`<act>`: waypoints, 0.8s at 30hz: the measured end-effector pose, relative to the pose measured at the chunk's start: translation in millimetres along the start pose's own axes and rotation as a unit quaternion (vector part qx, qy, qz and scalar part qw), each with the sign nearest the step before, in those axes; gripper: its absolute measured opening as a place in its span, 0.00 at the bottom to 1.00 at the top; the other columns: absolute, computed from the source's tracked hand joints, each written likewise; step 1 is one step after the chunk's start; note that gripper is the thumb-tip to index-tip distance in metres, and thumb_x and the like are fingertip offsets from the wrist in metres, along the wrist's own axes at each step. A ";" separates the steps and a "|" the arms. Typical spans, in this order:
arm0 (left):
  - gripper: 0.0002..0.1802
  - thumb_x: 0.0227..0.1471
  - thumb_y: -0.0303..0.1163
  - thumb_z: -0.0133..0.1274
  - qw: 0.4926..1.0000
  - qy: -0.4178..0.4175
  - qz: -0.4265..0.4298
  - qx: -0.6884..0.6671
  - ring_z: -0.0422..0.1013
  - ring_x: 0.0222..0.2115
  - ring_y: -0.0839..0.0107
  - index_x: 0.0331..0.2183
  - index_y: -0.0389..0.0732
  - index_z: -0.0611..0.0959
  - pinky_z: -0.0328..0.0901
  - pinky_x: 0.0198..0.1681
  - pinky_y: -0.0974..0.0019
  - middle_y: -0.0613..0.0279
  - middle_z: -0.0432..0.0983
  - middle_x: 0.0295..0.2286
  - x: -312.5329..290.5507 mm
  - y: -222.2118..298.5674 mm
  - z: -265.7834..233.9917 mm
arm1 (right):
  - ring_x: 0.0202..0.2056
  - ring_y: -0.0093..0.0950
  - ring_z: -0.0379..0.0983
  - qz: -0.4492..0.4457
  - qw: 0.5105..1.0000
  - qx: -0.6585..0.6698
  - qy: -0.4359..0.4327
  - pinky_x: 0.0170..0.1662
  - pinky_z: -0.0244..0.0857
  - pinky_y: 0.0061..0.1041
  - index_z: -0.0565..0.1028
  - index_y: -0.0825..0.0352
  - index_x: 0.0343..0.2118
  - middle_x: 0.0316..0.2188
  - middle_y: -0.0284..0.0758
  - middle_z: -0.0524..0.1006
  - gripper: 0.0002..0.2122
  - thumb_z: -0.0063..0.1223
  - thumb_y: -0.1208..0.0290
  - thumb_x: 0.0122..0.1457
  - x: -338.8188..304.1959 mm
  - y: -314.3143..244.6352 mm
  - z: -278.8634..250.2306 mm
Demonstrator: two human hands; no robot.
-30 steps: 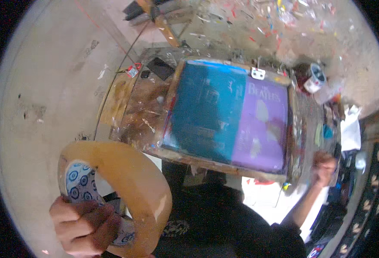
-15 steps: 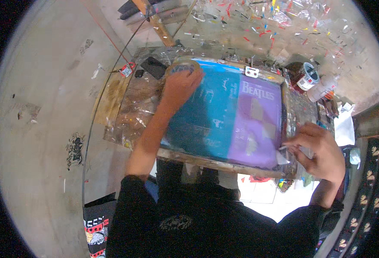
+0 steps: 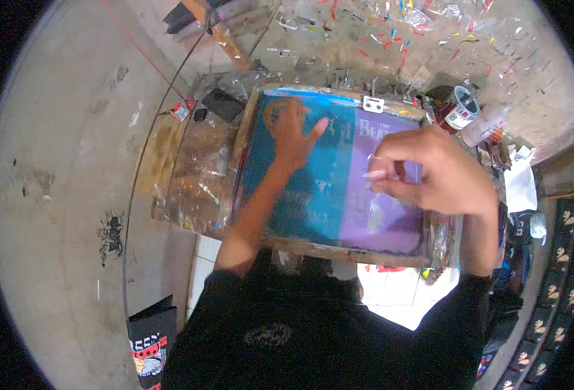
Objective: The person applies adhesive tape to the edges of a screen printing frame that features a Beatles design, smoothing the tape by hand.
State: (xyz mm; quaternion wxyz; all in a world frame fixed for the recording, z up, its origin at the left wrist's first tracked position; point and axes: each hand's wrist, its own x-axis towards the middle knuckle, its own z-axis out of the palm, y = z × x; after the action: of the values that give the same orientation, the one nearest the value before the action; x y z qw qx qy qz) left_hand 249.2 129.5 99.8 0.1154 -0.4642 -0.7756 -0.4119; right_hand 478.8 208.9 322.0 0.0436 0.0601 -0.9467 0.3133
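A framed printing screen (image 3: 287,195) lies on the bench before me, its mesh teal on the left and purple on the right with pale stencilled lettering. On the teal part, near the far left corner, rests a tan roll of tape (image 3: 271,117). My left hand (image 3: 291,140) is over the screen beside that roll, fingers apart and slightly blurred, holding nothing. Above the purple part, my right hand (image 3: 433,170) has thumb and fingers pinched on a small pale strip (image 3: 372,175); blur hides what it is exactly.
Left of the screen, a dark phone-like slab (image 3: 224,104) lies on the paint-stained bench (image 3: 196,175). A tub (image 3: 462,107) and a clear bottle (image 3: 485,125) stand at the far right, with white paper (image 3: 521,179) nearer. A small white cassette-shaped piece (image 3: 373,104) sits on the far frame edge.
My left hand has let go of the tape roll and spread its fingers. My right hand has moved left and away from me, from the near right corner to over the purple area.
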 end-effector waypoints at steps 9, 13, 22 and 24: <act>0.16 0.53 0.28 0.57 0.712 -0.376 -0.283 -0.522 0.75 0.38 0.65 0.43 0.35 0.73 0.70 0.42 0.63 0.54 0.78 0.38 -110.0 48.6 -71.0 | 0.28 0.18 0.72 0.102 0.957 0.269 -0.051 0.30 0.66 0.21 0.80 0.65 0.36 0.28 0.28 0.80 0.08 0.59 0.69 0.54 63.7 147.8 49.1; 0.10 0.51 0.24 0.58 0.773 -0.367 -0.344 -0.385 0.76 0.36 0.68 0.36 0.32 0.76 0.72 0.39 0.66 0.54 0.78 0.34 -125.3 44.8 -73.3 | 0.30 0.18 0.73 0.106 0.932 0.342 -0.060 0.30 0.66 0.21 0.80 0.64 0.39 0.30 0.28 0.80 0.10 0.58 0.69 0.55 71.2 216.0 90.5; 0.09 0.53 0.24 0.56 0.707 -0.367 -0.431 -0.422 0.78 0.28 0.66 0.35 0.29 0.76 0.74 0.31 0.66 0.51 0.79 0.29 -151.7 32.3 -56.5 | 0.31 0.19 0.74 0.148 0.930 0.329 -0.074 0.30 0.66 0.19 0.81 0.61 0.37 0.30 0.29 0.81 0.10 0.61 0.69 0.50 80.5 259.1 123.9; 0.10 0.52 0.26 0.56 0.724 -0.392 -0.408 -0.395 0.78 0.29 0.66 0.36 0.30 0.77 0.74 0.32 0.65 0.52 0.79 0.29 -153.9 29.6 -53.9 | 0.30 0.17 0.74 0.209 0.941 0.249 -0.093 0.32 0.67 0.20 0.81 0.66 0.33 0.28 0.29 0.81 0.07 0.63 0.73 0.50 84.1 251.4 122.2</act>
State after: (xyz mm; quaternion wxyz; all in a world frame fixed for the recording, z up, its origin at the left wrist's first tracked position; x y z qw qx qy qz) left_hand 345.9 -0.1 63.3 -0.5719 -0.2270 -0.6335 -0.4691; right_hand 354.7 328.7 86.5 -0.1274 -0.1010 -0.8298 0.5339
